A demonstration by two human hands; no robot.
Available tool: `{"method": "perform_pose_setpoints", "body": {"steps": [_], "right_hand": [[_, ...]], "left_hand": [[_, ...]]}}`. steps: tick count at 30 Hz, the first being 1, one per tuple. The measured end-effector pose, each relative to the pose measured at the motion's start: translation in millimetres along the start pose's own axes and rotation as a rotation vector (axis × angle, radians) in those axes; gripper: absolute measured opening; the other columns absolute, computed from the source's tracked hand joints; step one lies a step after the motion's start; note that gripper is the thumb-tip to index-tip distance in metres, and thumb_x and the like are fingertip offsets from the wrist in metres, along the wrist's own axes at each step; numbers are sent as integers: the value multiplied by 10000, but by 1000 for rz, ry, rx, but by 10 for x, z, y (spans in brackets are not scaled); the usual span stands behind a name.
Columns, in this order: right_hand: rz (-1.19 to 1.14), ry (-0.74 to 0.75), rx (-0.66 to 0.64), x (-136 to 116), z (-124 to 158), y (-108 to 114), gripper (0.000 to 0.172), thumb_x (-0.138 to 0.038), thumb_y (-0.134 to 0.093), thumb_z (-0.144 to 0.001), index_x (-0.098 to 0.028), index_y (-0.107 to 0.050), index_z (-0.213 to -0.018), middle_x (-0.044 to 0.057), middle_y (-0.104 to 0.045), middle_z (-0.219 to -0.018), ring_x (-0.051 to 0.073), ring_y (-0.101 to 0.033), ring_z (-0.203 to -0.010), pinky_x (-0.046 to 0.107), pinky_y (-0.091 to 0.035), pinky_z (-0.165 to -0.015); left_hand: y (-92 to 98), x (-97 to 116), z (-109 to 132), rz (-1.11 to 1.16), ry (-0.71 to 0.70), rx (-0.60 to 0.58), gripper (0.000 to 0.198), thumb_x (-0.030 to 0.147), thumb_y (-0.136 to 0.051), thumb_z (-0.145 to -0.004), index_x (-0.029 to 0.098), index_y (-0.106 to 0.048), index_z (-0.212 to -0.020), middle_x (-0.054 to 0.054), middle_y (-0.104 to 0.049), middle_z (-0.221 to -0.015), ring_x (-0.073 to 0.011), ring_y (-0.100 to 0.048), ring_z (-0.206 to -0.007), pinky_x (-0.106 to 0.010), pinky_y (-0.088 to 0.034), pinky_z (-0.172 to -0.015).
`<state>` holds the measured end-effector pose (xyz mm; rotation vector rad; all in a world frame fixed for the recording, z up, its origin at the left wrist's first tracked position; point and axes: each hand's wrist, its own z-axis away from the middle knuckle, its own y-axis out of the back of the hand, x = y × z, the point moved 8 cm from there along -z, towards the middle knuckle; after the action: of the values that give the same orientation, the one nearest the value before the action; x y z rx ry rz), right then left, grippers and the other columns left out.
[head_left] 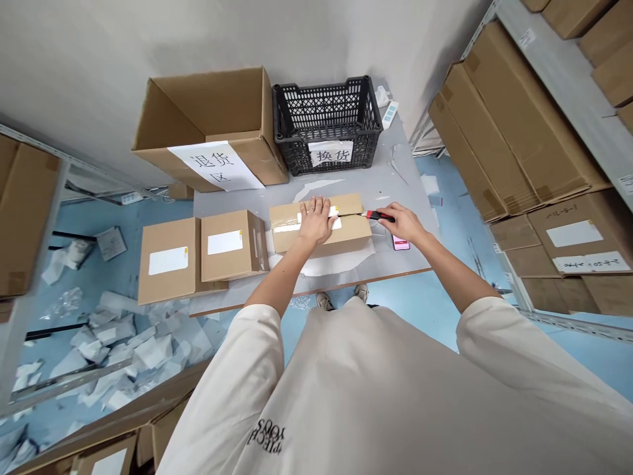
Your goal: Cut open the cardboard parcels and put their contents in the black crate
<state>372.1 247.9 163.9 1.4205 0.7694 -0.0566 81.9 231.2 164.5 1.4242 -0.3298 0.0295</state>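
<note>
Far left, brown cartons (27,218) are racked on grey steel shelving (34,336), while crumpled white packing wrap (119,343) is strewn across a glossy blue floor (113,214). Moving right, a grey-topped table (356,181) with a thin wooden edge is reached, backed by a matt white wall (148,39). Two taped cardboard cartons (168,260) (232,242) with white labels are set side by side at its left end, and behind them an open cardboard box (208,112) is seen, a paper sign (215,165) taped to its front. Beside it stands a black lattice plastic crate (326,112), also carrying a paper sign (331,154). At centre, a small taped carton (341,224) lies flat on a white sheet (331,265), and it is pressed by the open left hand (315,221), fingers spread, a ring worn. Just right of it, the right hand (403,223) is closed around a red-and-black box cutter (378,216), the blade tip held at the carton's taped seam. A pink phone (401,243) is lying just below that hand. Farther right, flattened cartons (514,125) are stacked on steel shelving (558,72).
</note>
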Motion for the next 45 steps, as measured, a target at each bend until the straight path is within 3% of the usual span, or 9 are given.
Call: {"method": "perform_pose_setpoints", "body": {"steps": [7, 11, 13, 16, 22, 25, 28, 39, 45], "right_hand": [[5, 79, -30, 94, -57, 111, 570, -616, -555, -1124, -256, -790, -1497, 150, -759, -1311, 351, -727, -1155, 475, -591, -1035], [-48, -24, 102, 398, -64, 324, 590, -616, -570, -1110, -231, -762, -1513, 163, -746, -1357, 370, -702, -1225, 503, -578, -1092], [-70, -84, 125, 548, -56, 288, 588, -588, -621, -1075, -201, -759, -1495, 177, -748, -1334, 383, -698, -1220, 527, -575, -1098], [-71, -218, 126, 741, -3, 20, 517, -524, -660, -1017, -170, -805, -1366, 187, -759, -1259, 384, -699, -1181, 534, -577, -1075], [-21, -536, 28, 975, 299, -868, 320, -520, -662, -962, -237, -796, -1024, 143, -785, -1054, 338, -705, -1062, 452, -578, -944], [14, -693, -66, 1095, 492, -1225, 290, -475, -670, -953, -215, -768, -1038, 182, -778, -1110, 367, -715, -1104, 522, -553, -1010], [19, -746, -59, 1178, 596, -1396, 302, -443, -682, -940, -188, -752, -1086, 215, -763, -1152, 394, -703, -1173, 584, -509, -1091], [-28, -716, 26, 1182, 579, -1440, 312, -457, -692, -937, -191, -769, -1080, 227, -739, -1152, 432, -625, -1266, 700, -404, -1176], [-225, -524, 104, 777, 230, -1084, 418, -499, -549, -1044, -209, -790, -1225, 189, -785, -1236, 354, -722, -1181, 567, -552, -1128]], "left_hand": [[-16, -17, 35, 6, 7, 2, 780, 525, -278, -1163, 97, -345, -1811, -237, -306, -1893, -419, -213, -1790, -698, -81, -1428], [-10, -13, 70, 32, 16, 10, 768, 504, -296, -1155, 112, -350, -1814, -218, -308, -1898, -407, -202, -1795, -688, -78, -1432], [-14, -11, 92, 45, 20, 14, 773, 507, -314, -1149, 121, -345, -1818, -210, -299, -1903, -401, -194, -1799, -684, -69, -1437], [-23, -6, 123, 56, 25, 27, 794, 527, -344, -1142, 133, -316, -1831, -201, -278, -1912, -392, -172, -1806, -673, -48, -1442], [-42, -8, 182, 43, 50, 25, 821, 530, -381, -1120, 133, -310, -1835, -187, -233, -1928, -384, -134, -1815, -652, -22, -1451], [-47, -12, 217, 37, 57, 27, 814, 531, -388, -1122, 148, -313, -1836, -171, -236, -1930, -368, -127, -1818, -633, -17, -1457], [-56, -26, 247, 40, 65, 40, 811, 529, -407, -1121, 165, -308, -1838, -163, -243, -1930, -367, -125, -1819, -633, -21, -1459], [67, -88, 398, 36, 71, 71, 727, 379, -454, -1085, 213, -410, -1792, -132, -414, -1862, -327, -276, -1781, -592, -85, -1474], [212, -529, 839, 105, 197, 197, 653, 441, -506, -1105, 229, -492, -1722, -177, -451, -1822, -354, -341, -1745, -615, -133, -1464]]}}
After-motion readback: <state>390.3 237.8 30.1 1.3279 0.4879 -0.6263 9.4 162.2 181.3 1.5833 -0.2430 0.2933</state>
